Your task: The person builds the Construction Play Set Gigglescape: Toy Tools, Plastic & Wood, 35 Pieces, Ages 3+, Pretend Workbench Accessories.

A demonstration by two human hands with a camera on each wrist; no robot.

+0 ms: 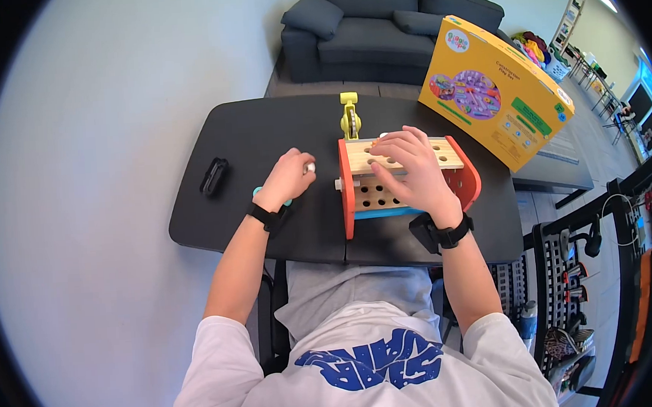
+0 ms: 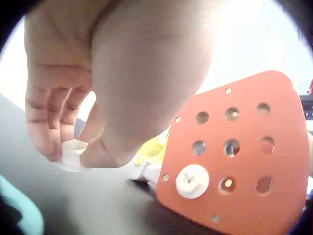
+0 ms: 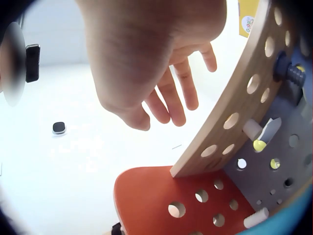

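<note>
Between left thumb and fingertips, my left hand [image 1: 287, 179] pinches a small white, translucent round piece [image 2: 72, 157], held left of the toy workbench. The bench has red perforated side panels [image 2: 249, 152] and a wooden top board [image 1: 358, 157] with holes. A white slotted screw head [image 2: 192, 181] sits in a lower hole of the left panel. My right hand [image 1: 416, 174] hovers over the top board, fingers spread loosely, holding nothing. Beneath the board, a blue bolt [image 3: 289, 72] and a white peg [image 3: 252, 129] stick out. A teal piece [image 2: 22, 208] lies near my left wrist.
A yellow-green toy piece [image 1: 350, 120] stands behind the bench. On the table's left lies a black case [image 1: 215, 177]. A large yellow box [image 1: 491, 93] stands at the back right. Beyond the black table [image 1: 261, 122] is a grey sofa [image 1: 368, 37].
</note>
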